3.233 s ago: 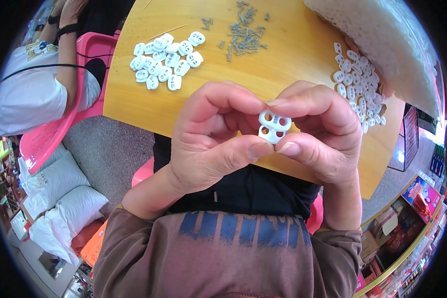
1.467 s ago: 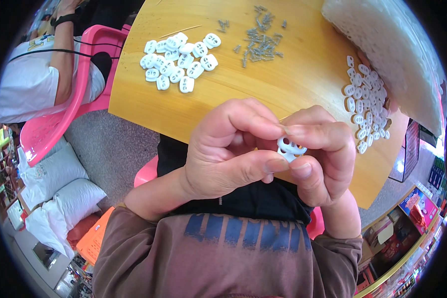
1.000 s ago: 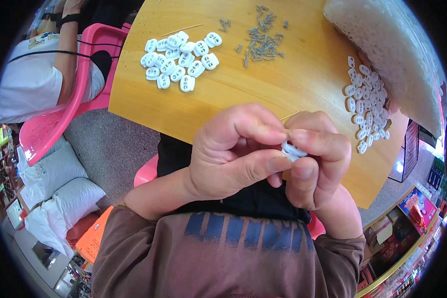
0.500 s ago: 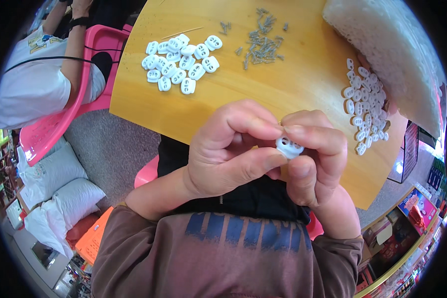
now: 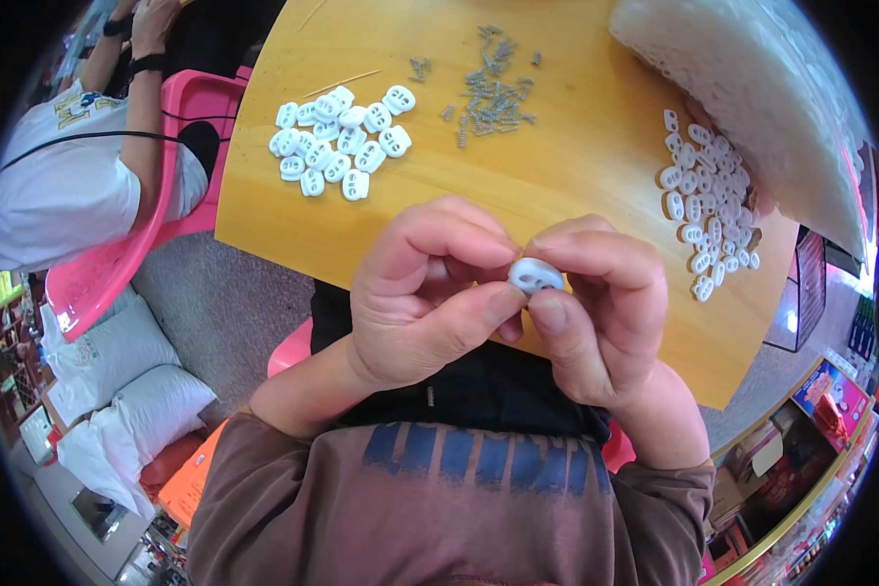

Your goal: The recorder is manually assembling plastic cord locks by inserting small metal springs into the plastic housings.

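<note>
Between my two hands, over the table's near edge, is a small white plastic cord lock (image 5: pixel 535 276) with two holes showing on its upper face. My left hand (image 5: pixel 420 293) pinches its left side between thumb and forefinger. On the other side, the thumb and bent fingers of my right hand (image 5: pixel 606 308) press against it. The fingertips cover part of its edges. Ahead to the left lies a loose group of similar white cord locks (image 5: pixel 369 155). Small metal springs (image 5: pixel 493 105) are scattered at the far middle. Smaller white two-holed oval pieces (image 5: pixel 693 207) are heaped at the right.
The yellow wooden table (image 5: pixel 576 166) curves round in front of me. A big translucent plastic bag (image 5: pixel 752 107) bulges over its far right edge. A thin wooden stick (image 5: pixel 343 83) lies behind the cord locks. Another person sits in a pink chair (image 5: pixel 156 244) at the left.
Both hands have shifted a little left with the cord lock, and it has tilted so its holed face shows more. My right thumb has moved up against it. The view has shifted slightly.
</note>
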{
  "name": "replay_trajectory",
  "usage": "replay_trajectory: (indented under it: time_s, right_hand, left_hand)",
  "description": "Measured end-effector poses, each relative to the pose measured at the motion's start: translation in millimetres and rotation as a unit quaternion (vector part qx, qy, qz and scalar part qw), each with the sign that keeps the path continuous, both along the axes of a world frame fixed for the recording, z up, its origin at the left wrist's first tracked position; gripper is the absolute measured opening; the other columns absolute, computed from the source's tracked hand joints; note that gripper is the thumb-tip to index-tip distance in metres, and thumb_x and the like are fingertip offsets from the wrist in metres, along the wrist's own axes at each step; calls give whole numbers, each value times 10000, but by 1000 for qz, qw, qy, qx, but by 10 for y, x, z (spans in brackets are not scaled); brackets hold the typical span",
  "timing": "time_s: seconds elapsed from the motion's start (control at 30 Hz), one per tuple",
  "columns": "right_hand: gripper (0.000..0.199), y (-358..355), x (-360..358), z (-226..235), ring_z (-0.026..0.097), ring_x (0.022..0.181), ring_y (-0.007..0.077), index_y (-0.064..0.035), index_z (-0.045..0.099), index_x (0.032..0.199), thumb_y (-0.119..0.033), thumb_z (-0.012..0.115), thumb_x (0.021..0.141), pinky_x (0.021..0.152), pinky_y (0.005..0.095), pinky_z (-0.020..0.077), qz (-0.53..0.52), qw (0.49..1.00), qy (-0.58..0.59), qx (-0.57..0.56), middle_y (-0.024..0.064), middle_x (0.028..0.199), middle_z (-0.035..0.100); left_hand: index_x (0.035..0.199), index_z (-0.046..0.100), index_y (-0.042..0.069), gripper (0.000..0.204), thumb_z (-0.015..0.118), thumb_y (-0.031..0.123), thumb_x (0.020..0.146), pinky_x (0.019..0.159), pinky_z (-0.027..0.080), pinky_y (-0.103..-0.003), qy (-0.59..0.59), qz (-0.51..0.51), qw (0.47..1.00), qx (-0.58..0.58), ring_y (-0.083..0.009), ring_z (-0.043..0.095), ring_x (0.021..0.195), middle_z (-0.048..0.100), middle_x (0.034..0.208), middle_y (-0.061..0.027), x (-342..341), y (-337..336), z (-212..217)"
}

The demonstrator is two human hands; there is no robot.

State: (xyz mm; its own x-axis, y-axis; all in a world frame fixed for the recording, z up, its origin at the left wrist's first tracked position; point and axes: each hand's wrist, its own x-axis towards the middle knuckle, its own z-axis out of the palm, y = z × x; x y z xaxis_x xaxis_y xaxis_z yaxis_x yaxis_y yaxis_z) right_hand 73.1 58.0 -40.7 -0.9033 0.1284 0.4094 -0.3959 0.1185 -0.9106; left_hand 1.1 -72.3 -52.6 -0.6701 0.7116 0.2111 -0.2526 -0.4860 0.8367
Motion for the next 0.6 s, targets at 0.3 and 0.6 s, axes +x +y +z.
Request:
replay_trajectory:
  time_s: [0.3,0.6]
  right_hand:
    - [176,49,16,53,508,724,151,28,432,993,-62,447,843,632,240,438,22,995,-55,-77,145,886,510]
    - [161,20,-3,91,517,707,100,37,463,998,-13,455,845,627,211,441,54,954,-97,-278,78,862,542]
  left_hand:
    - [954,443,13,232,532,-76,759,525,473,-184,-18,14,1000,-19,-107,554,641,482,856,-89,-15,-10,42]
    - [961,439,5,208,521,-51,778,553,471,-215,-36,6,999,-1,-119,552,635,486,845,-91,-19,14,40]
